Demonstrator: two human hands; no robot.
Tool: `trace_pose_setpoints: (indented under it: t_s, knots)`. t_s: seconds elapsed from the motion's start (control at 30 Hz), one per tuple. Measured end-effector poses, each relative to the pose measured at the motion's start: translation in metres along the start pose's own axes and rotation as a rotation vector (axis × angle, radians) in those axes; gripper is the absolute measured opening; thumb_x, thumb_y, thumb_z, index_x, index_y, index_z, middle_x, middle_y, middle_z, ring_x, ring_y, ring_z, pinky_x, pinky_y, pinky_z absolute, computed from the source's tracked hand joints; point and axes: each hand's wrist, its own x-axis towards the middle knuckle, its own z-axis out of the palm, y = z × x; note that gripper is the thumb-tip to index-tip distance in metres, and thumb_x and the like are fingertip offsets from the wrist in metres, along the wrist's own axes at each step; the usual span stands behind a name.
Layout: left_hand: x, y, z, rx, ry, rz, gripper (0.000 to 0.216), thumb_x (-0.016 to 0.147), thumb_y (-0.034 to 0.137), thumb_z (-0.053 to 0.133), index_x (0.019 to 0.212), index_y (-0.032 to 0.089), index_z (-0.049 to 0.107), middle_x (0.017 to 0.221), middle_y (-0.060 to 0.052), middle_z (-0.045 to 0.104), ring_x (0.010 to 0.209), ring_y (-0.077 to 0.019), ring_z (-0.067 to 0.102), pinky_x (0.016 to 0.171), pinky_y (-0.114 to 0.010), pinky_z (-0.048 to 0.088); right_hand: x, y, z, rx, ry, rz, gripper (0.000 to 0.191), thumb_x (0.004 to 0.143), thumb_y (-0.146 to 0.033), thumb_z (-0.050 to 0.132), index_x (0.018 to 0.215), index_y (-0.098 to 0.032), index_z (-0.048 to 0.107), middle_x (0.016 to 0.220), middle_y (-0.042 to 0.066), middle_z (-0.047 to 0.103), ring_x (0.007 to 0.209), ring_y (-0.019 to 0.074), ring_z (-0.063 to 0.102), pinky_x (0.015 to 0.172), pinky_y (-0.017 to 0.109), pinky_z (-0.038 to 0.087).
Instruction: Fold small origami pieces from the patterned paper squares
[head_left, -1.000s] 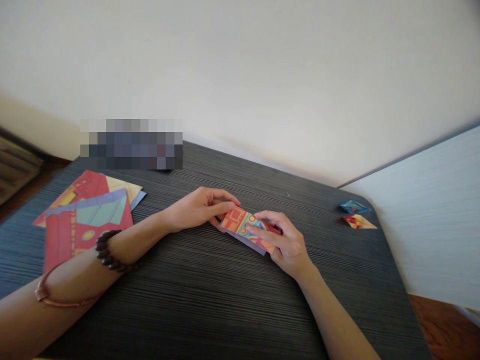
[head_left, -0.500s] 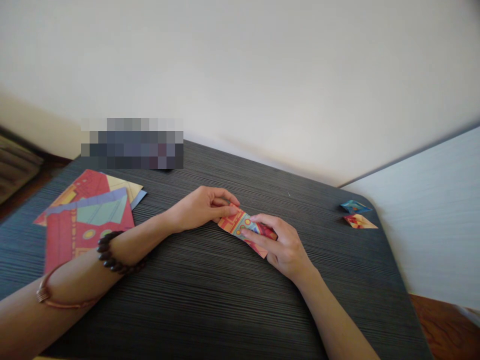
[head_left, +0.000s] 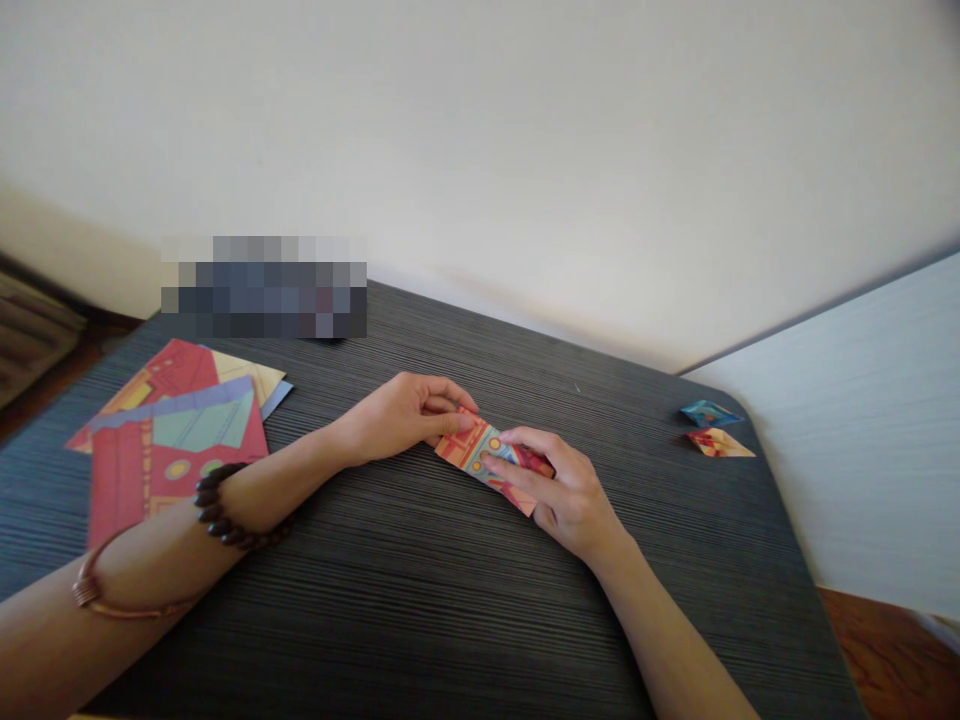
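Note:
A folded strip of patterned origami paper (head_left: 480, 456), mostly red with blue and yellow circles, lies slantwise at the middle of the dark table. My left hand (head_left: 411, 415) pinches its upper left end between thumb and fingers. Across the right part of the strip rests my right hand (head_left: 566, 487), its index and middle fingers on top and its thumb at the lower edge. These fingers hide some of the paper. A dark beaded bracelet (head_left: 217, 508) and a copper-coloured bangle (head_left: 90, 588) circle my left forearm.
Several sheets of coloured paper (head_left: 191, 430) overlap on the left, partly beneath my left forearm. A blurred-out object (head_left: 262, 290) stands at the back left. Near the right edge sit a blue folded paper piece (head_left: 709, 413) and a red-yellow one (head_left: 724, 443). A wall (head_left: 525, 150) rises behind.
Both hands stay almost where they were. The paper strip lies slightly flatter under the right fingers.

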Motion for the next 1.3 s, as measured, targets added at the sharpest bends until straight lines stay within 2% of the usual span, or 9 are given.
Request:
trace_pose_setpoints:
  t_s: [0.3,0.47,0.6,0.7,0.77,0.83,1.0,1.13,1.3]
  knots:
    - [0.000,0.000,0.000,0.021,0.015,0.017,0.027,0.079,0.037,0.064,0.096,0.017,0.062,0.088,-0.002,0.073,0.082,-0.0157,0.067,0.071,-0.025,0.050,-0.001,0.000,0.001,-0.005,-0.010,0.003,0.031,0.088,-0.015,0.052,0.115,-0.025,0.064,0.114,0.010,0.059,0.100,0.0186,0.059,0.081,0.032,0.053]
    - [-0.001,0.000,0.000,0.041,0.040,0.001,0.033,0.078,0.040,0.065,0.103,0.018,0.063,0.092,-0.002,0.074,0.087,-0.0177,0.067,0.075,-0.026,0.051,-0.001,0.000,0.000,0.024,-0.026,0.008,0.040,0.086,-0.009,0.050,0.120,-0.029,0.059,0.118,0.009,0.055,0.106,0.0187,0.056,0.084,0.034,0.051]
    - [-0.001,0.000,0.001,0.025,0.059,-0.002,0.033,0.077,0.039,0.065,0.103,0.018,0.066,0.096,-0.002,0.074,0.091,-0.0186,0.067,0.078,-0.026,0.052,-0.004,0.005,-0.018,0.153,-0.174,0.134,0.057,0.083,-0.003,0.041,0.131,-0.032,0.048,0.136,0.007,0.043,0.108,0.0184,0.054,0.088,0.038,0.048]
    - [-0.002,0.002,0.003,0.029,0.062,0.010,0.027,0.077,0.037,0.066,0.096,0.018,0.070,0.094,-0.002,0.074,0.090,-0.0184,0.068,0.078,-0.024,0.052,-0.006,0.010,-0.032,0.367,-0.154,0.272,0.054,0.083,-0.013,0.047,0.135,-0.026,0.044,0.125,0.007,0.055,0.107,0.0203,0.054,0.091,0.039,0.046]
    - [-0.003,0.005,0.006,0.043,0.065,0.003,0.025,0.077,0.036,0.066,0.093,0.019,0.072,0.092,-0.001,0.074,0.088,-0.0178,0.068,0.077,-0.023,0.052,-0.004,0.008,-0.036,0.435,-0.107,0.341,0.045,0.086,-0.019,0.047,0.130,-0.023,0.049,0.112,0.006,0.062,0.100,0.0193,0.057,0.088,0.037,0.046]
    - [-0.005,0.007,0.009,0.055,0.072,-0.008,0.024,0.076,0.036,0.066,0.092,0.019,0.073,0.090,-0.001,0.075,0.085,-0.0176,0.069,0.076,-0.023,0.053,0.001,0.003,-0.033,0.416,-0.092,0.394,0.031,0.087,-0.023,0.050,0.117,-0.022,0.059,0.099,0.004,0.066,0.092,0.0174,0.059,0.084,0.034,0.046]
    - [-0.013,0.006,0.032,0.011,0.125,-0.024,0.024,0.073,0.036,0.069,0.089,0.018,0.072,0.086,-0.002,0.075,0.081,-0.0179,0.070,0.070,-0.022,0.054,0.014,-0.015,-0.022,0.299,-0.121,0.487,0.011,0.085,-0.024,0.056,0.091,-0.019,0.064,0.081,0.001,0.065,0.076,0.0143,0.057,0.072,0.029,0.044]
    - [-0.018,0.003,0.052,-0.031,0.095,0.003,0.019,0.074,0.032,0.068,0.080,0.015,0.071,0.078,-0.002,0.075,0.072,-0.0158,0.070,0.063,-0.020,0.052,0.016,-0.022,-0.018,0.216,-0.131,0.510,0.003,0.080,-0.020,0.059,0.078,-0.019,0.061,0.073,0.000,0.062,0.070,0.0138,0.054,0.068,0.029,0.041]
    - [-0.019,0.002,0.054,-0.028,0.088,0.038,0.015,0.074,0.028,0.068,0.078,0.014,0.070,0.075,-0.002,0.074,0.068,-0.0136,0.068,0.061,-0.019,0.051,0.015,-0.022,-0.015,0.166,-0.101,0.454,0.008,0.080,-0.017,0.056,0.073,-0.018,0.059,0.071,0.000,0.061,0.068,0.0134,0.053,0.068,0.028,0.039]
